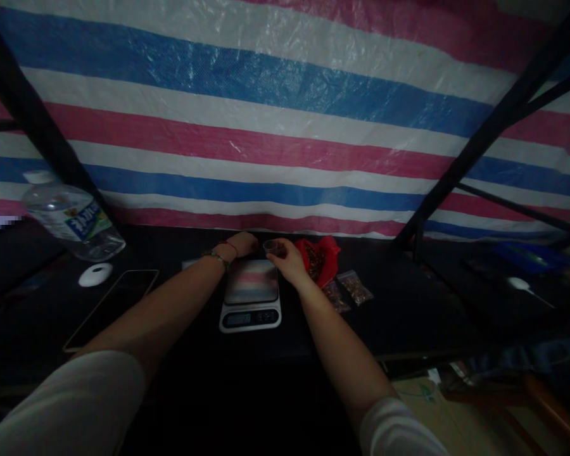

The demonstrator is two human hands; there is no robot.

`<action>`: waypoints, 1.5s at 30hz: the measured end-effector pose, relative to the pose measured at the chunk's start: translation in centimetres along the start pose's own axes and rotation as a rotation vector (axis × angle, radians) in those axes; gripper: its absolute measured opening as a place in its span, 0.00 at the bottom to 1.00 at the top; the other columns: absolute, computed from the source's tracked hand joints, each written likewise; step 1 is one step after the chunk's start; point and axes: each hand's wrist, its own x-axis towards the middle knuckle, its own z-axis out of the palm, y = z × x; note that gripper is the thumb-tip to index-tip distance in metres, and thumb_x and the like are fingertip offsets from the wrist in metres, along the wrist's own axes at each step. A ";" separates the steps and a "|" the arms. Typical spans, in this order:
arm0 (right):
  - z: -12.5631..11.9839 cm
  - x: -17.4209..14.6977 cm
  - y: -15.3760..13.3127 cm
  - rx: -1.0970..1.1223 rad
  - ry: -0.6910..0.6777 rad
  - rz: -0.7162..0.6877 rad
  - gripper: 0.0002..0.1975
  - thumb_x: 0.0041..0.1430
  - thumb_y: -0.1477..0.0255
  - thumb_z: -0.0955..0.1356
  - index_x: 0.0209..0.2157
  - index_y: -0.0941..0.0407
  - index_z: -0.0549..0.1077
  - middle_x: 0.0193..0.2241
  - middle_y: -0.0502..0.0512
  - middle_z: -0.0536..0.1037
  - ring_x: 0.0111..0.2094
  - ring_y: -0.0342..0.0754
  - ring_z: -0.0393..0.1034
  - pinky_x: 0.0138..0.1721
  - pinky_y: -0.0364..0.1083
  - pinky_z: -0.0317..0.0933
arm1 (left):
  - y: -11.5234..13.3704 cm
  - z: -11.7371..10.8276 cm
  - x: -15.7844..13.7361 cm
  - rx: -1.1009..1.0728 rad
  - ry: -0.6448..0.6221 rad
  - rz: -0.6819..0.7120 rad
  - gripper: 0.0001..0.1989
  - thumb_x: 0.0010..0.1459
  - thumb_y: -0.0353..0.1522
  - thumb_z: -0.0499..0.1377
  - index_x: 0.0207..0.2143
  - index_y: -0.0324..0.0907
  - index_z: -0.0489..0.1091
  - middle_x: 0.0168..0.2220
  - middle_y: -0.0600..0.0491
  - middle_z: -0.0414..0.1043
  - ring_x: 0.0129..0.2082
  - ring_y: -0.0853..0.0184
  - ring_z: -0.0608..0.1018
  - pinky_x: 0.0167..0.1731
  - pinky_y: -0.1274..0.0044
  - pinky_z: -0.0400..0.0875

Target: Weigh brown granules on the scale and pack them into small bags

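Observation:
My right hand grips a small clear plastic cup by its side, just past the back right corner of a kitchen scale. My left hand, with bracelets at the wrist, is behind the scale's back edge. Its fingers point down into the dark, so what they hold, if anything, is hidden. The scale's metal plate is bare, and its small display is too dim to read. Right of my right hand lies an open red plastic bag with brownish grains inside. Two small clear bags of similar grains, one a zip bag, lie before it.
At the left stand a large clear bottle, a white computer mouse and a phone lying flat. A striped plastic sheet hangs behind the black table. Dark metal posts rise on both sides.

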 end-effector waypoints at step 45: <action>0.7 -1.7 -0.2 -0.196 -0.296 -0.194 0.24 0.46 0.79 0.69 0.49 0.54 0.71 0.48 0.55 0.74 0.50 0.49 0.67 0.54 0.51 0.58 | 1.8 -0.6 -10.1 -0.088 0.360 -0.290 0.18 0.58 0.39 0.51 0.39 0.41 0.77 0.40 0.48 0.78 0.39 0.62 0.79 0.40 0.75 0.71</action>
